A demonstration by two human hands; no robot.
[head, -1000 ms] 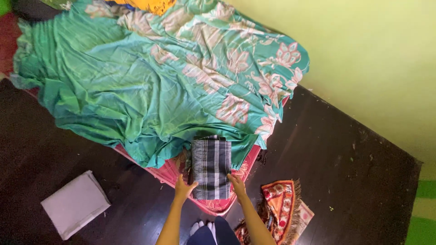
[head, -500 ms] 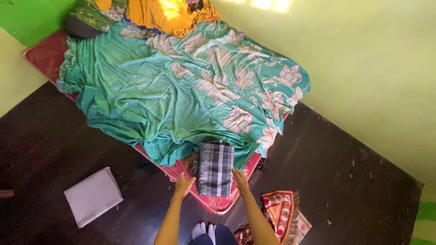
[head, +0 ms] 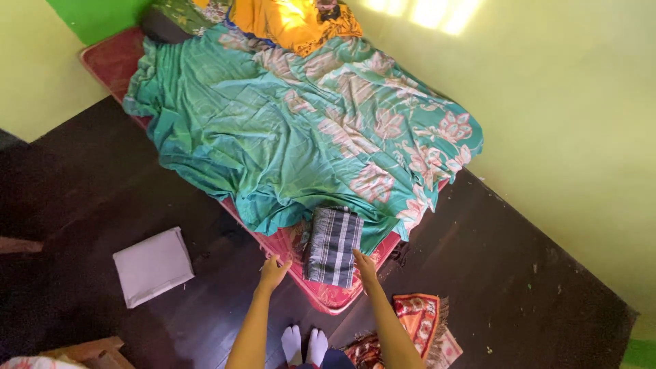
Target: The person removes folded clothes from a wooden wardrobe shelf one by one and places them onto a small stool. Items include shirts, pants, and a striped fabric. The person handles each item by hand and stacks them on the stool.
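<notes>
A folded grey cloth with dark and white stripes [head: 333,246] lies on the near corner of a red mattress [head: 328,297]. My left hand [head: 273,272] hovers just left of the cloth, fingers apart, holding nothing. My right hand [head: 365,266] rests at the cloth's right near edge, fingers extended; whether it touches the cloth I cannot tell. A rumpled teal floral sheet [head: 301,130] covers most of the mattress behind the cloth.
A folded pale grey cloth [head: 153,265] lies on the dark floor to the left. A red patterned fringed mat [head: 417,328] lies by my right foot. Yellow and green fabric [head: 294,20] is piled at the mattress head. Yellow-green walls close in right and left.
The view has pulled back and shifted, showing more of the mattress head and floor. My left hand has drawn away from the striped cloth; the right hand stays at its edge.
</notes>
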